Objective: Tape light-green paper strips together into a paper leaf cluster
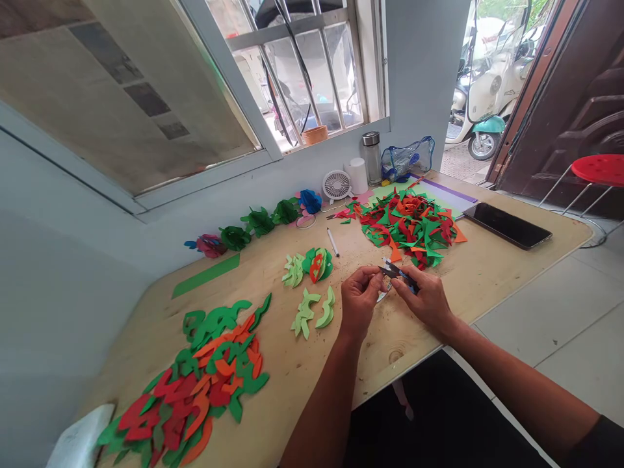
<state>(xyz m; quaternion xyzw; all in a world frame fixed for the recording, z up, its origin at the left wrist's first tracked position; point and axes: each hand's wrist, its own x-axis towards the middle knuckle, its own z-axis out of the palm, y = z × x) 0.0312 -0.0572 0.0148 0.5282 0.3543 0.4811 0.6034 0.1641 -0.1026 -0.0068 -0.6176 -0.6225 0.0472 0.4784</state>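
Forearms (517,380) reach in over counter (292,370) edge, nearest the cam. R hand's grip is closed on dark-handled scissors (403,277), blades pointing to L hand (361,296). L hand's grip is pinched tight right by the blade tips; can't tell what's btwn the fingertips. Small white piece (383,294) shows just below, btwn hands.

Next out, toward the L hand's side: lt-green cutouts (303,314), another lt-green bunch (293,270) and a green/orange stack (318,264); white pen (333,242) lies behind. Past the R hand, big heap of red/green/orange scraps (412,224), then blk phone (507,224) flat near counter's edge.

Far L: large pile of cutouts (195,390), same 3 colors, w/ green strip (207,275) behind it. Along wall: row of paper flowers (259,221), mini fan (337,185), white cylinder (358,175), lidded jar (373,160), clear pouch (408,159). Bkgd: red stool (598,169), scooter (490,91) thru doorway.
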